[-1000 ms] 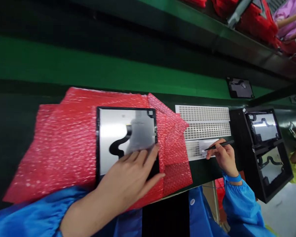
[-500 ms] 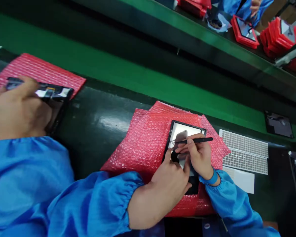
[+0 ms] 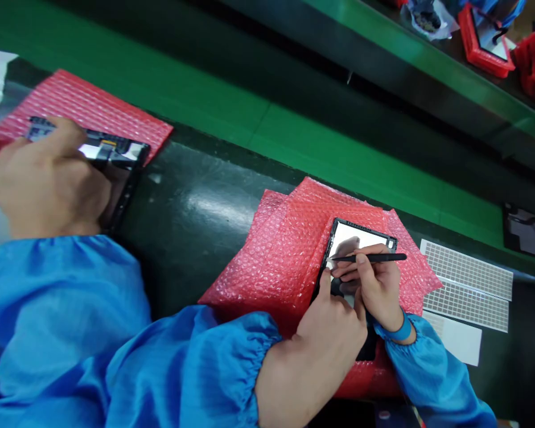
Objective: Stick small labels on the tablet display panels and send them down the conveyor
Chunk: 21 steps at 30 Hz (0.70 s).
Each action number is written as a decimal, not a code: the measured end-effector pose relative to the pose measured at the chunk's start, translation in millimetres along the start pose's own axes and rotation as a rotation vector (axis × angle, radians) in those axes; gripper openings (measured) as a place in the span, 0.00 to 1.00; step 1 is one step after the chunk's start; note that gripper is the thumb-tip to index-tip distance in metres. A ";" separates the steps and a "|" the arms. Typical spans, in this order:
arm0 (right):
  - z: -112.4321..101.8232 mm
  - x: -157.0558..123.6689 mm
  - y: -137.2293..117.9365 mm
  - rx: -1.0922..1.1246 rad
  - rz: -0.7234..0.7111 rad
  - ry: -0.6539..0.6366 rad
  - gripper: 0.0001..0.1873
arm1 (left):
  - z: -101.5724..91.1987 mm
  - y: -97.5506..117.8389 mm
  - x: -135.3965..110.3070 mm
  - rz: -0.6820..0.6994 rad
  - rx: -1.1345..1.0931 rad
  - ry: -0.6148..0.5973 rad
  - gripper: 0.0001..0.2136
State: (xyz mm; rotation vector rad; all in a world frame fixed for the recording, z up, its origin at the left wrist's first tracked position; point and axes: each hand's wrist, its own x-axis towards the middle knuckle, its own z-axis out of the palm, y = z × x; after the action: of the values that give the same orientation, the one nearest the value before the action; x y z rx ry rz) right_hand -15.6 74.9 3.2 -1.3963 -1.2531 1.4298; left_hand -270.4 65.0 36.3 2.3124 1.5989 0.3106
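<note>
A black-framed tablet screen panel, its back shiny and silvery, lies on red bubble-wrap bags. My left hand rests across it, fingers apart, with the index fingertip on the frame's left edge. Pinched in my right hand is a pair of black tweezers. They lie nearly level over the panel, and their tip is at the left edge, just above my left index finger. My hands hide much of the panel's lower half.
At left, a co-worker's hand is on another panel over red bubble wrap. White sheets of small grey squares lie at right, near a dark panel. Red-wrapped panels sit across a raised ledge.
The view has shifted, so the bench things appear farther right. My hands stay on the panel, and the tweezers still point at its left edge.
</note>
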 end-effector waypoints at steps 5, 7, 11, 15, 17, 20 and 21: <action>0.0 1.6 -1.2 -0.011 0.001 -0.018 0.19 | -43.0 -139.2 -11.9 -0.448 0.134 0.324 0.37; 0.5 1.8 -1.9 -0.020 -0.010 -0.020 0.19 | -40.6 -171.4 -21.2 -0.660 0.213 0.386 0.38; 0.9 1.3 -2.2 -0.025 -0.027 -0.022 0.18 | -24.6 -200.8 -34.6 -0.771 0.272 0.369 0.39; 1.0 1.1 -2.2 0.000 -0.028 -0.017 0.18 | -21.4 -208.5 -37.6 -0.781 0.257 0.337 0.40; 1.1 1.1 -2.3 0.003 -0.028 -0.017 0.18 | -23.5 -206.1 -37.3 -0.773 0.247 0.344 0.39; 1.2 1.1 -2.7 -0.018 -0.022 -0.013 0.18 | -27.8 -195.4 -35.7 -0.784 0.208 0.353 0.39; 1.2 1.1 -2.7 -0.020 -0.017 -0.012 0.18 | -29.0 -191.0 -35.1 -0.787 0.196 0.347 0.39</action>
State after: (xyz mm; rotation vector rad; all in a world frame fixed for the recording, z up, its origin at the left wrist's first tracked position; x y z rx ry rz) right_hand -17.2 76.4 5.4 -1.3884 -1.2877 1.4198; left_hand -458.7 98.6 -8.0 1.6034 2.6463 0.3787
